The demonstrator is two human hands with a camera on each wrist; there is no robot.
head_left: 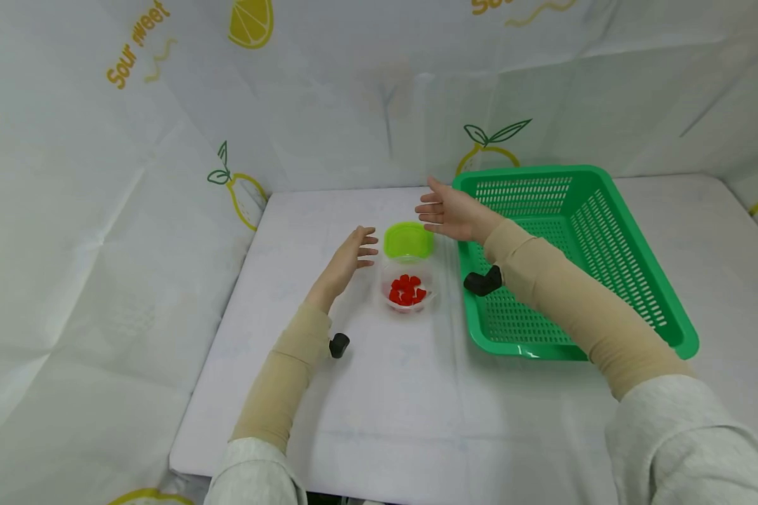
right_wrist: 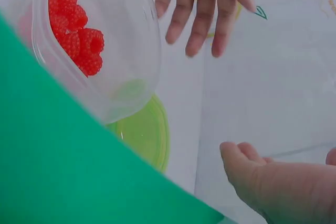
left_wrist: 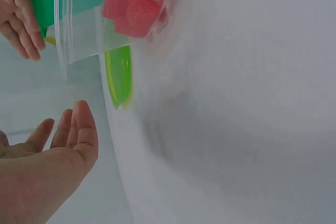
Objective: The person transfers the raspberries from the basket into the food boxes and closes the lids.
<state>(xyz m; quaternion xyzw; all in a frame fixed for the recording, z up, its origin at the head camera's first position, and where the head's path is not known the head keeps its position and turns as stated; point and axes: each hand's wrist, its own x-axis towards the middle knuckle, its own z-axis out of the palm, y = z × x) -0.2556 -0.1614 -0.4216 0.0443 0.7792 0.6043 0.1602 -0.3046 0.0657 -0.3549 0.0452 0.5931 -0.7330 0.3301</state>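
A clear plastic container holding several red raspberries stands on the white-covered table. Directly behind it lies a bright green lid, flat on the cloth. To the left of both, my left hand hovers with fingers extended and holds nothing. My right hand is held in the air near the left rim of the green basket, fingers spread and holding nothing. Both palms face inward, toward the container and lid, and neither hand touches them.
The big perforated basket takes up the right part of the table. A white curtain with lemon prints hangs behind and along the left side. Small black devices are strapped at both wrists.
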